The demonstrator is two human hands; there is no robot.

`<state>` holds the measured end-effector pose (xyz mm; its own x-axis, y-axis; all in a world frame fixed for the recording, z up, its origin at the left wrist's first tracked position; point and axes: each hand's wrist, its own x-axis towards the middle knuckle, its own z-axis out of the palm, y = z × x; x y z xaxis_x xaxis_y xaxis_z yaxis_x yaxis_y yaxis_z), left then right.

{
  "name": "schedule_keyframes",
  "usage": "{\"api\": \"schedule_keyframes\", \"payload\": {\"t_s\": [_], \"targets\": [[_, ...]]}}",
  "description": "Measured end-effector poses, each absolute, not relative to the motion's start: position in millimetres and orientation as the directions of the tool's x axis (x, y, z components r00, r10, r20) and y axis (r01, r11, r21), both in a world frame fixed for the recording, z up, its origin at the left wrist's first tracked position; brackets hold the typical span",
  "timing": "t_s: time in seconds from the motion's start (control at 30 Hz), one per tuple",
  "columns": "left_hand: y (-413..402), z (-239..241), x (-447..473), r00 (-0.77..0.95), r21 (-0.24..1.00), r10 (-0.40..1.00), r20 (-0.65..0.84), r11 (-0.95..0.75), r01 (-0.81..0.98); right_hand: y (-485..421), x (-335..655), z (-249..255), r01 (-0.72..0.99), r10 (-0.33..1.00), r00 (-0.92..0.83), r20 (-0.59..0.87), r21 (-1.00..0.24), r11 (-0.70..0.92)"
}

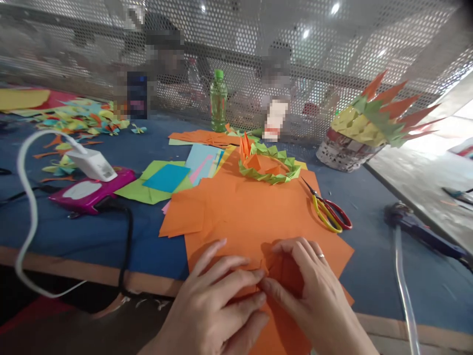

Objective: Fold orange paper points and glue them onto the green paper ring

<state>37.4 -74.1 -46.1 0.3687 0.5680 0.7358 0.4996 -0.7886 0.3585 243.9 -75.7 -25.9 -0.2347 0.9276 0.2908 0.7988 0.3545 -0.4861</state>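
At the table's front edge both hands work close together on a folded piece of orange paper (284,271). My left hand (221,301) has thumb and fingertips closed on its left side, with the index finger lifted away. My right hand (314,286), with a ring on one finger, pinches the right side between thumb and fingers. The thumbs nearly meet, and much of the fold is hidden. Below lie large orange sheets (251,212). Scissors (328,212) with one yellow and one red handle rest right of them. Behind sits a ring of folded green and orange paper pieces (271,165).
A magenta power strip (92,190) with a white charger (92,165) and cables lies left. Green and blue papers (166,177) are nearer. A green bottle (219,101), a paper-piece basket (351,133) and mesh (236,44) stand behind. A dark-handled tool (424,229) lies right.
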Motion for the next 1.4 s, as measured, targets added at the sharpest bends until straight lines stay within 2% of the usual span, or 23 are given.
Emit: {"api": "schedule_keyframes", "payload": {"t_s": [0.3, 0.47, 0.6, 0.7, 0.83, 1.0, 1.1, 1.2, 1.27, 1.4], "targets": [[-78, -47, 36, 0.349, 0.378, 0.562, 0.749, -0.797, 0.471, -71, 250, -24, 0.76, 0.924, -0.289, 0.251, -0.527, 0.381], [-79, -46, 26, 0.423, 0.366, 0.563, 0.71, -0.808, 0.461, -70, 249, -24, 0.745, 0.927, -0.266, 0.263, -0.555, 0.371], [-83, -33, 16, 0.464, 0.539, 0.633, 0.62, -0.773, 0.334, -69, 250, -23, 0.725, 0.945, -0.249, 0.214, -0.606, 0.328], [-86, -16, 10, 0.427, 0.703, 0.757, 0.494, -0.637, 0.316, -68, 249, -24, 0.679, 0.962, -0.209, 0.175, -0.682, 0.272], [-83, -5, 9, 0.365, 0.827, 0.874, 0.322, -0.447, 0.342, -71, 248, -27, 0.625, 0.973, -0.149, 0.178, -0.745, 0.233], [-75, -6, 21, 0.368, 0.975, 0.925, 0.098, -0.163, 0.151, -84, 254, -16, 0.495, 0.959, -0.185, 0.216, -0.823, 0.281], [-74, -4, 28, 0.539, 0.995, 0.841, -0.047, 0.089, -0.053, -95, 256, -2, 0.389, 0.914, -0.283, 0.292, -0.835, 0.388], [-75, 1, 33, 0.756, 0.938, 0.646, -0.107, 0.317, -0.138, -104, 255, 11, 0.27, 0.818, -0.402, 0.41, -0.801, 0.534], [-74, 5, 35, 0.82, 0.923, 0.558, -0.127, 0.369, -0.108, -110, 253, 16, 0.251, 0.782, -0.436, 0.445, -0.775, 0.581], [-67, 10, 44, 0.805, 0.942, 0.568, -0.171, 0.335, -0.037, -122, 256, 14, 0.376, 0.814, -0.368, 0.449, -0.729, 0.572]]}}
